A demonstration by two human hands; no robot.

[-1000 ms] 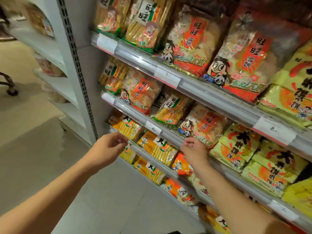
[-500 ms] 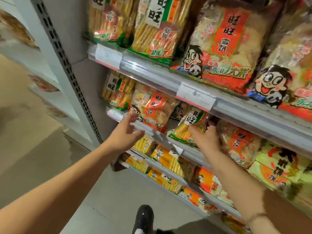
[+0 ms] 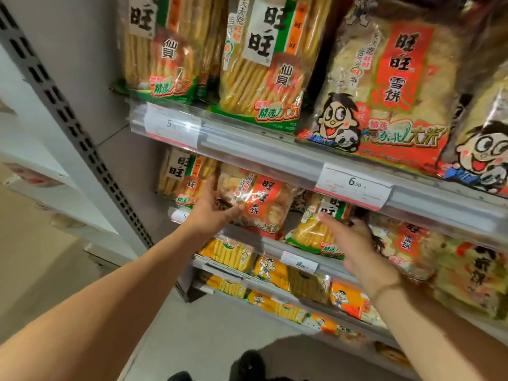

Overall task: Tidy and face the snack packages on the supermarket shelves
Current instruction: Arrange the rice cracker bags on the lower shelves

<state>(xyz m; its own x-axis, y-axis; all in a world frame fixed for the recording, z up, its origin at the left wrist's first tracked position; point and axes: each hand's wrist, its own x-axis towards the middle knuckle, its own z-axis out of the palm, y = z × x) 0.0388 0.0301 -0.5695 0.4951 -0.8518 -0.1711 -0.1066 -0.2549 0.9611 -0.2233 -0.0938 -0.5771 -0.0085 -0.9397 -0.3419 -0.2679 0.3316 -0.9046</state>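
Note:
On the second shelf a red-labelled rice cracker bag leans forward. My left hand grips its lower left edge, thumb across the front. To its right stands a green-labelled senbei bag. My right hand lies against that bag's right side, thumb out in front, fingers reaching behind it and partly hidden. A second green senbei bag stands at the shelf's left end, just beside my left hand.
The top shelf rail with price tags juts out above my hands and carries large green and red bags. Lower shelves hold yellow and orange packs. A grey perforated upright stands left. My shoe is on the floor.
I have stepped closer and the view has tilted up. My left hand rose from the shelf rail onto the red bag. My right hand stays at the green senbei bag.

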